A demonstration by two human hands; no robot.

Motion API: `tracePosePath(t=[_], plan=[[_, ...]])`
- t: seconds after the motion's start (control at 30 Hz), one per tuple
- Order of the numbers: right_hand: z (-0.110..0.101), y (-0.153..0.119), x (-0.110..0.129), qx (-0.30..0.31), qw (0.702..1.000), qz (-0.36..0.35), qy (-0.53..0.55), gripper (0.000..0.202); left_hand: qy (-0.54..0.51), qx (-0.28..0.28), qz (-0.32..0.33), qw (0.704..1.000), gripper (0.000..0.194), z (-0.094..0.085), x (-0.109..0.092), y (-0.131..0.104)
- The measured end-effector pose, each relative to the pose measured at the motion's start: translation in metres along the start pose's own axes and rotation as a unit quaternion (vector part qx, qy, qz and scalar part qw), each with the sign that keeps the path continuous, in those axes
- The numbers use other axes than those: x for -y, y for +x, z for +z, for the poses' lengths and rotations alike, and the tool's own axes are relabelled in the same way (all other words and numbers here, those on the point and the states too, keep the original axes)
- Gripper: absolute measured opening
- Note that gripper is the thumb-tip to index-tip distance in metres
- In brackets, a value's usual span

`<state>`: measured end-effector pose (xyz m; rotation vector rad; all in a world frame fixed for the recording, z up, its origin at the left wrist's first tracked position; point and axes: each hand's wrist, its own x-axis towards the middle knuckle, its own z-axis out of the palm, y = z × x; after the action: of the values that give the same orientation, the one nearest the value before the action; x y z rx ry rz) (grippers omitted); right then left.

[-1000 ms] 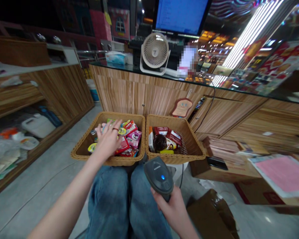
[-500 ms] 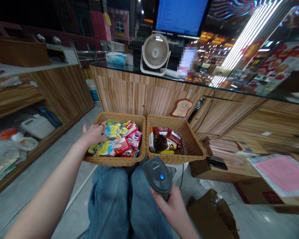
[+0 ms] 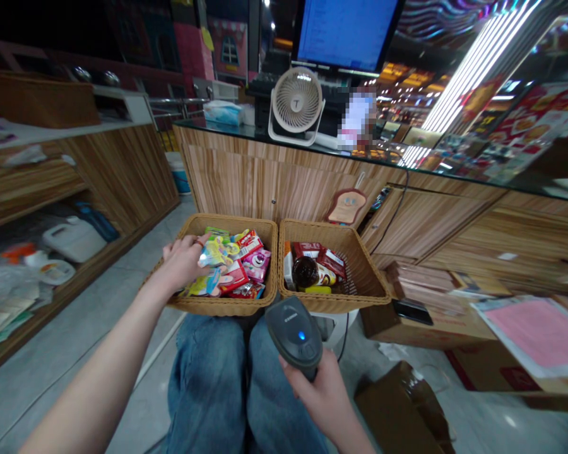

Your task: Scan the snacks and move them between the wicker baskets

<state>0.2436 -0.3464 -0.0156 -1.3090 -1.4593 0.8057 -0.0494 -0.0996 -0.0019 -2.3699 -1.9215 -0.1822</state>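
My left hand (image 3: 183,261) is over the left side of a wicker basket (image 3: 222,307) filled with colourful snack packets (image 3: 234,274). Its fingers touch a blue and yellow packet (image 3: 215,251); whether they grip it is hard to make out. My right hand (image 3: 319,384) is closed round the handle of a dark grey scanner (image 3: 294,334) with a lit blue light, held above my right knee. A second wicker basket (image 3: 376,277) stands against the first on the right, holding dark red packs (image 3: 332,261), a brown round-topped container (image 3: 305,272) and a yellow item.
Ahead is a wooden counter (image 3: 231,170) with a fan (image 3: 297,104) and a monitor (image 3: 345,34). Cardboard boxes (image 3: 440,331) at the right bear a black phone (image 3: 411,311) and a pink sheet (image 3: 537,329). Shelves with a white jug (image 3: 74,239) stand at the left.
My left hand has shifted slightly right and inward over the packets, its fingers drawn closer together. The scanner in my right hand has moved a little to the left.
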Motion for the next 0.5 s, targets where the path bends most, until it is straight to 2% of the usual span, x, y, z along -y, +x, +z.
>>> tracePosePath(t=[0.23,0.37,0.43,0.5], plan=[[0.005,0.003,0.003,-0.004,1.0,-0.013,-0.009,0.012,-0.02,-0.061,0.005,0.998,0.081,-0.002,-0.01,-0.012],[0.008,0.003,0.0,0.0,0.999,-0.027,-0.018,0.006,-0.074,-0.102,0.013,0.992,0.089,0.006,-0.011,-0.021],[0.01,0.003,-0.001,0.009,1.0,-0.022,-0.019,0.008,-0.075,-0.1,0.006,0.992,0.092,0.009,-0.01,-0.025],[0.011,0.003,-0.002,0.013,1.0,-0.019,-0.018,0.008,-0.063,-0.074,-0.008,0.995,0.092,0.011,-0.008,-0.027]])
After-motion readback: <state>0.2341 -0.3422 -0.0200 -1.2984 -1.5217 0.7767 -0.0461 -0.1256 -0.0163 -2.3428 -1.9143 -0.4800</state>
